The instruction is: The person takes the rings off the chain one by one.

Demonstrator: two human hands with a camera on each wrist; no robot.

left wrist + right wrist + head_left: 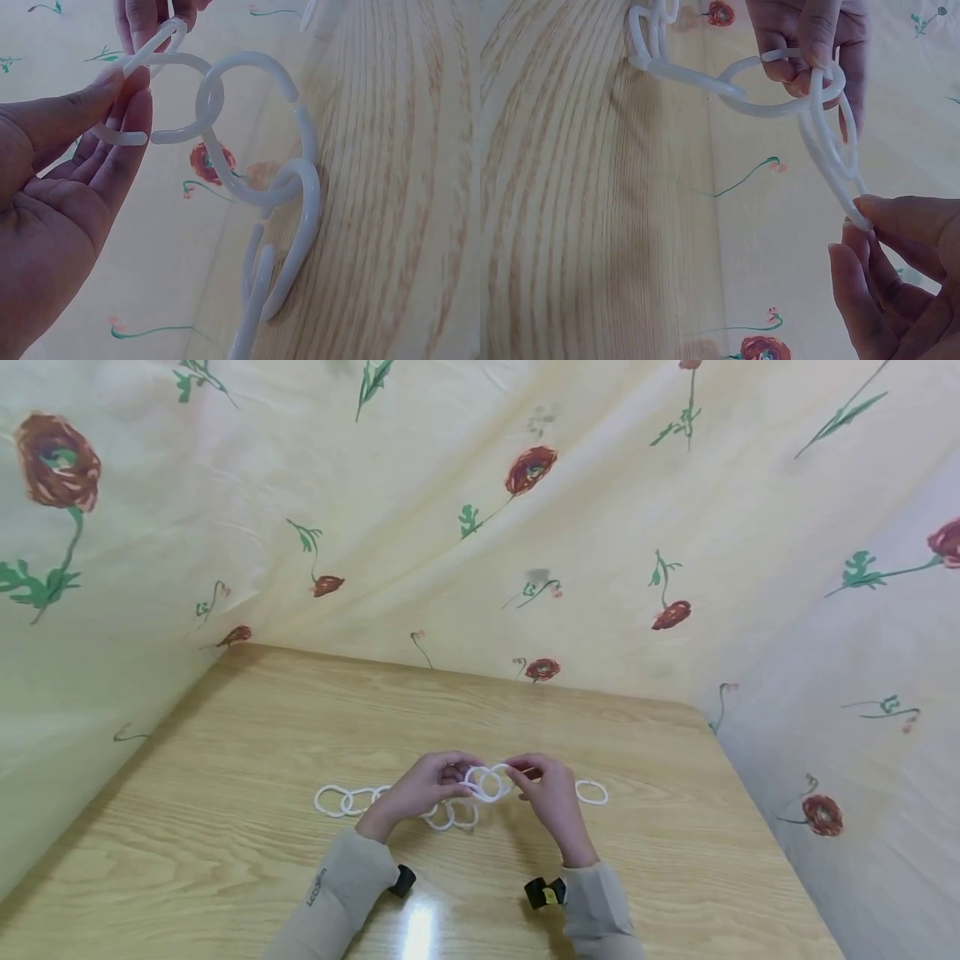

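Observation:
My left hand [431, 785] pinches a white plastic chain link [180, 135] between thumb and fingers; a narrow gap shows in its loop. From that link a string of joined white links [259, 199] hangs down to the table. Facing it, my right hand [551, 793] pinches the end of another white link [829, 161] with thumb and fingertips. The links between the two hands overlap and look threaded through each other, raised off the table. Part of the chain [330, 787] lies to the left, partly hidden behind the left hand and forearm.
One separate white link [592, 802] lies on the wood-grain table [675, 860], just right of the right hand. Flower-patterned cloth [420, 568] hangs behind the table and along both sides. Each sleeve cuff has a black wrist device [402, 881] near it.

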